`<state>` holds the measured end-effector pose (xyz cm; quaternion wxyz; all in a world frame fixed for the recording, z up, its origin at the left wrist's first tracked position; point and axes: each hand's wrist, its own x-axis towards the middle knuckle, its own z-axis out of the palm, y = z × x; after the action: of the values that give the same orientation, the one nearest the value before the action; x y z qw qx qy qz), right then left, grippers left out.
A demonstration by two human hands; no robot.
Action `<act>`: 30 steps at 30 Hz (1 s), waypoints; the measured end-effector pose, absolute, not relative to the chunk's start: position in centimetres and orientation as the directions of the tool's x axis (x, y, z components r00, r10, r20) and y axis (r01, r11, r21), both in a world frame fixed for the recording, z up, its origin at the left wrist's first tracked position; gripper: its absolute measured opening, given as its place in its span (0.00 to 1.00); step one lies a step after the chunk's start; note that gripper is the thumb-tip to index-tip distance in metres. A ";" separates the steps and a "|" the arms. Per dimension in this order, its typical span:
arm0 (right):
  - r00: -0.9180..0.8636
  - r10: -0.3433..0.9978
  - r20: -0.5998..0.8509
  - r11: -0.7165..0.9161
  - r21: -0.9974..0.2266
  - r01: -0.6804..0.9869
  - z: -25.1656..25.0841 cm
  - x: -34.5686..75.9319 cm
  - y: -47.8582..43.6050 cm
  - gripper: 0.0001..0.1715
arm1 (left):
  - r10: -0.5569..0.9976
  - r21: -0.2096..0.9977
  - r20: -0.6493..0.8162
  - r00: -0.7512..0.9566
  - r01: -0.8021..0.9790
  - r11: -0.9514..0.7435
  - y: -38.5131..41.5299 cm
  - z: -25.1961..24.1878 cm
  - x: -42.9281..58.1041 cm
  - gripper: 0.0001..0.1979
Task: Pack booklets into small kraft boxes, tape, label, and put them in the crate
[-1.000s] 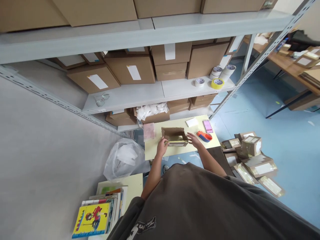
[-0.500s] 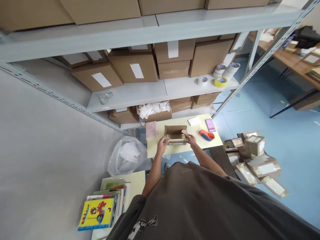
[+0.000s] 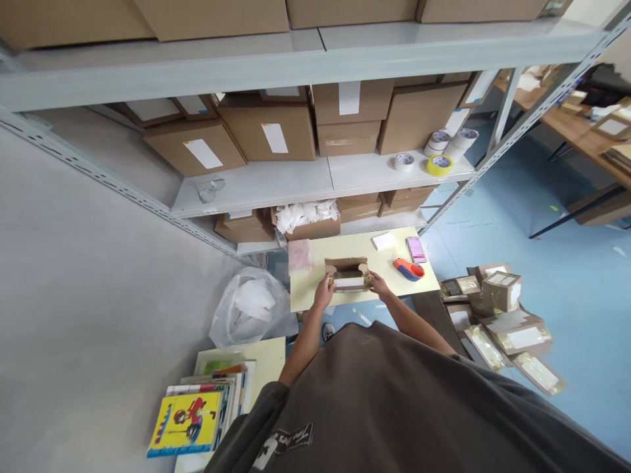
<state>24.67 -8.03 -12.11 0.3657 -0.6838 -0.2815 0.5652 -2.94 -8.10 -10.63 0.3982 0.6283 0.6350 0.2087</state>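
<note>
Showing more white label [image 3: 349, 282] now: open carton [image 3: 347, 272]

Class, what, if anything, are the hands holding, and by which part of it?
A cardboard box, by both ends of its near side: left hand at the left end, right hand at the right.

Pale table [image 3: 340, 246] bears open cardboard box [image 3: 349, 283]; pink sheet [image 3: 300, 255] at left; white block [image 3: 384, 241], purple pack [image 3: 415, 249], orange-blue dispenser [image 3: 409, 269] at right.
</note>
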 end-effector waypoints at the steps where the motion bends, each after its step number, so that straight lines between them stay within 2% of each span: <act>1: 0.177 0.787 -0.591 -0.593 -0.804 -0.049 -12.0 24.8 -8.1 0.33 | 0.961 0.768 -0.258 0.098 0.625 0.143 -8.0 -10.9 -3.0 0.17; 6: 0.092 0.786 -0.611 -0.598 -0.790 -0.138 -12.0 25.1 -9.2 0.38 | 0.966 0.783 -0.257 0.036 0.594 0.186 -7.8 -11.8 -3.1 0.19; 10: 0.149 0.794 -0.589 -0.583 -0.808 -0.086 -12.1 24.5 -9.9 0.39 | 0.971 0.762 -0.235 -0.036 0.614 0.207 -8.2 -12.0 -2.1 0.21; 13: 0.242 0.823 -0.514 -0.536 -0.844 0.030 -12.0 24.2 -9.5 0.41 | 0.974 0.746 -0.217 -0.065 0.633 0.208 -8.6 -11.9 -1.1 0.23; 15: 0.258 0.875 -0.410 -0.460 -0.869 0.179 -11.7 24.1 -9.0 0.38 | 0.975 0.742 -0.212 -0.070 0.638 0.207 -8.8 -11.8 -0.7 0.24; 18: 0.141 0.942 -0.304 -0.335 -0.866 0.372 -11.3 24.1 -8.2 0.26 | 0.976 0.742 -0.207 -0.069 0.639 0.203 -8.9 -11.5 -0.6 0.26; 20: 0.105 0.948 -0.299 -0.315 -0.856 0.410 -11.3 24.1 -8.0 0.22 | 0.976 0.739 -0.205 -0.079 0.641 0.207 -8.9 -11.3 -0.7 0.27; 22: 0.147 0.938 -0.313 -0.346 -0.853 0.391 -11.6 24.1 -8.1 0.22 | 0.979 0.733 -0.187 -0.085 0.651 0.196 -8.7 -11.1 -0.8 0.29; 24: 0.195 0.927 -0.320 -0.371 -0.856 0.360 -12.0 24.2 -8.4 0.25 | 0.986 0.723 -0.148 -0.071 0.673 0.157 -8.1 -10.6 -0.9 0.36; 27: 0.234 0.920 -0.313 -0.381 -0.852 0.359 -12.4 24.2 -9.1 0.34 | 0.994 0.707 -0.107 0.010 0.704 0.069 -6.5 -9.8 -1.2 0.46; 30: 0.261 0.915 -0.308 -0.388 -0.850 0.357 -12.3 24.3 -9.5 0.43 | 0.987 0.701 -0.113 0.116 0.713 -0.004 -4.6 -9.1 -1.5 0.49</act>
<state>24.29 -9.49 -12.34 0.3335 -0.7207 -0.4411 0.4180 -1.46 -4.58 -9.08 0.3192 0.6753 0.6295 0.2141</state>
